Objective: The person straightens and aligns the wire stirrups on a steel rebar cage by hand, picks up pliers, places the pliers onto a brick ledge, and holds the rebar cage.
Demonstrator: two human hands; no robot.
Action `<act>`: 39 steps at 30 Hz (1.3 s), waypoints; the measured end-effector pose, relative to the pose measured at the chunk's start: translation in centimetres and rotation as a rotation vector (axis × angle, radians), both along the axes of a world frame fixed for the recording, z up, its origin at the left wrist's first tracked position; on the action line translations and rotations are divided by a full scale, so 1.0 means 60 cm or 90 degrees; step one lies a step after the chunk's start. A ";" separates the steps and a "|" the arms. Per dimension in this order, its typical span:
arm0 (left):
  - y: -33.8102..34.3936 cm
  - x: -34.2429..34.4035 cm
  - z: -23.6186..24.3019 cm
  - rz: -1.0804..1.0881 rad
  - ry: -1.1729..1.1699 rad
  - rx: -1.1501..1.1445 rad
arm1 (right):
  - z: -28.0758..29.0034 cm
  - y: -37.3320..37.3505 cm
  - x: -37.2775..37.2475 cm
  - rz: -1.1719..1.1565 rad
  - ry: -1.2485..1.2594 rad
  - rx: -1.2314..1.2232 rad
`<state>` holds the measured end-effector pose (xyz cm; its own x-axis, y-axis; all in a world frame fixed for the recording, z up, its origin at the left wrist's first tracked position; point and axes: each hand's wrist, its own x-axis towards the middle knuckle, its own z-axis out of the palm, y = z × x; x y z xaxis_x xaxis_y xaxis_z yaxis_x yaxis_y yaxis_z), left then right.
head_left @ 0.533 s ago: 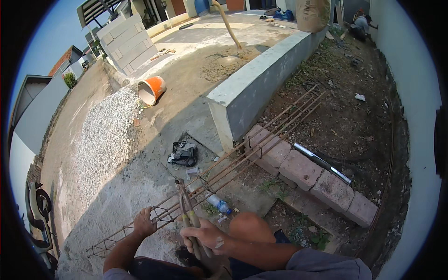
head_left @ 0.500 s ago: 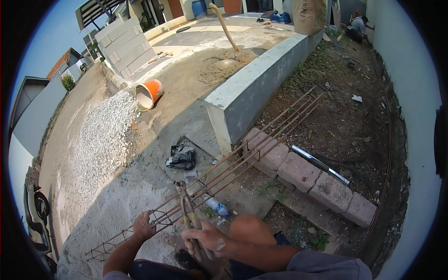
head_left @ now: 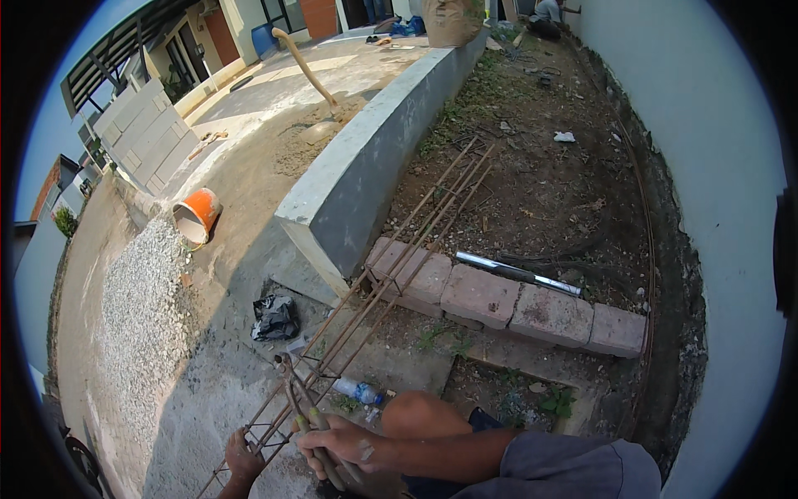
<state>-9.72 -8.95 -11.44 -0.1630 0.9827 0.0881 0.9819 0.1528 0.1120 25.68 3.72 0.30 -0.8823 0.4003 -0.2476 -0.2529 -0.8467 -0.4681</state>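
Observation:
My left hand [head_left: 243, 453] grips the lower end of a long steel rebar cage [head_left: 403, 254], which runs diagonally away and rests across a row of pale pink blocks [head_left: 476, 298]. My right hand [head_left: 349, 445] is closed round the handles of long steel pincers [head_left: 295, 384], their jaws at the cage's bars beside a stirrup. My bare knee [head_left: 420, 416] is just beyond my right hand. A plastic bottle [head_left: 357, 391] and a crumpled black bag [head_left: 274, 318] lie on the concrete near the cage.
A low concrete wall [head_left: 374, 158] runs away ahead. Left are a gravel pile [head_left: 141, 308], a tipped orange bucket [head_left: 196, 216] and a wooden-handled tool [head_left: 303, 71] in wet mix. A metal tube [head_left: 515, 271] lies behind the blocks. A person [head_left: 549, 18] crouches by the tall right wall [head_left: 706, 249].
The view has turned to the right, so the scene sits further left in the picture. My left hand appears lower, still on the cage; my right hand still holds the pincers.

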 end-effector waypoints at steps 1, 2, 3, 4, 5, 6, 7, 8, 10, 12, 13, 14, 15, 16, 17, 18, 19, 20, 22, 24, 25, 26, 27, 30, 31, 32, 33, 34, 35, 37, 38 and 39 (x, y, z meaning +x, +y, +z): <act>0.000 0.000 -0.001 -0.002 0.007 0.023 | -0.002 0.002 -0.003 -0.026 0.023 -0.004; 0.001 0.003 -0.003 -0.018 0.006 0.019 | -0.004 0.005 -0.008 -0.039 0.015 -0.014; 0.001 0.006 -0.003 0.000 0.008 0.020 | -0.005 0.007 -0.012 -0.038 -0.017 -0.032; 0.002 0.006 0.000 0.022 0.009 0.013 | -0.007 0.007 -0.013 -0.050 -0.020 -0.052; 0.003 0.008 0.002 0.014 0.014 0.018 | -0.009 0.009 -0.015 -0.060 -0.014 -0.049; 0.002 0.011 0.004 0.020 0.011 0.012 | -0.010 0.011 -0.017 -0.070 -0.021 -0.043; 0.001 0.013 0.007 0.028 0.009 0.005 | -0.011 0.012 -0.017 -0.080 -0.016 -0.040; 0.002 0.014 0.009 0.016 -0.006 0.000 | -0.013 0.015 -0.018 -0.085 -0.027 -0.040; 0.002 0.016 0.011 0.022 -0.003 -0.008 | -0.015 0.018 -0.019 -0.060 -0.029 -0.008; 0.003 0.018 0.011 0.031 0.000 -0.014 | -0.017 0.018 -0.021 -0.056 -0.039 -0.014; 0.004 0.018 0.012 0.028 -0.007 -0.006 | -0.018 0.017 -0.022 -0.045 -0.045 -0.024; 0.006 0.019 0.012 0.026 -0.014 0.002 | -0.019 0.017 -0.022 -0.053 -0.048 -0.019; 0.006 0.019 0.013 0.024 -0.013 0.000 | -0.020 0.017 -0.023 -0.044 -0.043 -0.023; 0.006 0.020 0.014 0.031 -0.006 -0.002 | -0.021 0.016 -0.023 -0.027 -0.047 -0.036; 0.006 0.020 0.014 0.038 0.001 -0.005 | -0.021 0.015 -0.023 -0.036 -0.037 -0.029; 0.004 0.020 0.013 0.037 0.001 -0.006 | -0.022 0.014 -0.022 -0.037 -0.033 -0.027; 0.003 0.018 0.011 0.058 -0.013 -0.024 | -0.022 0.014 -0.021 -0.037 -0.029 -0.025; 0.001 0.016 0.008 0.079 -0.028 -0.043 | -0.022 0.013 -0.019 -0.038 -0.029 -0.026; 0.002 0.007 -0.001 0.039 -0.006 -0.002 | -0.020 0.013 -0.017 -0.042 -0.029 -0.034; 0.001 -0.004 -0.010 0.000 0.016 0.039 | -0.018 0.013 -0.015 -0.052 -0.032 -0.016; 0.001 -0.008 -0.013 -0.001 0.006 0.036 | -0.017 0.013 -0.015 -0.055 -0.030 -0.005; 0.000 -0.012 -0.016 0.005 -0.008 0.022 | -0.015 0.013 -0.014 -0.056 -0.030 -0.004; -0.001 -0.014 -0.017 -0.003 -0.003 0.034 | -0.014 0.012 -0.013 -0.060 -0.027 -0.022; -0.003 -0.015 -0.014 0.033 -0.024 -0.018 | -0.010 0.007 -0.011 -0.067 -0.015 -0.058; -0.003 -0.014 -0.012 0.037 -0.033 -0.022 | -0.009 0.005 -0.011 -0.070 -0.007 -0.079; -0.003 -0.012 -0.009 0.040 -0.041 -0.025 | -0.008 0.002 -0.010 -0.070 -0.006 -0.081; -0.003 -0.011 -0.007 0.040 -0.041 -0.026 | -0.008 0.000 -0.008 -0.064 -0.005 -0.081; -0.002 -0.010 -0.005 0.029 -0.037 -0.022 | -0.008 -0.001 -0.007 -0.060 0.000 -0.086; -0.001 -0.009 -0.004 0.007 -0.038 -0.009 | -0.007 -0.002 -0.006 -0.060 -0.004 -0.080; -0.001 -0.009 -0.004 0.020 -0.035 -0.020 | -0.007 -0.005 -0.005 -0.069 0.019 -0.088; -0.001 -0.010 -0.005 0.023 -0.041 -0.021 | -0.007 -0.006 -0.005 -0.074 0.020 -0.081; -0.002 -0.011 -0.006 0.025 -0.036 -0.021 | -0.007 -0.006 -0.004 -0.076 0.028 -0.082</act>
<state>-10.35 -9.08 -11.78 -0.2053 0.9777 0.0449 0.9672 0.1957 0.1619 25.42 3.34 -0.10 -0.8414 0.4709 -0.2650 -0.3738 -0.8614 -0.3439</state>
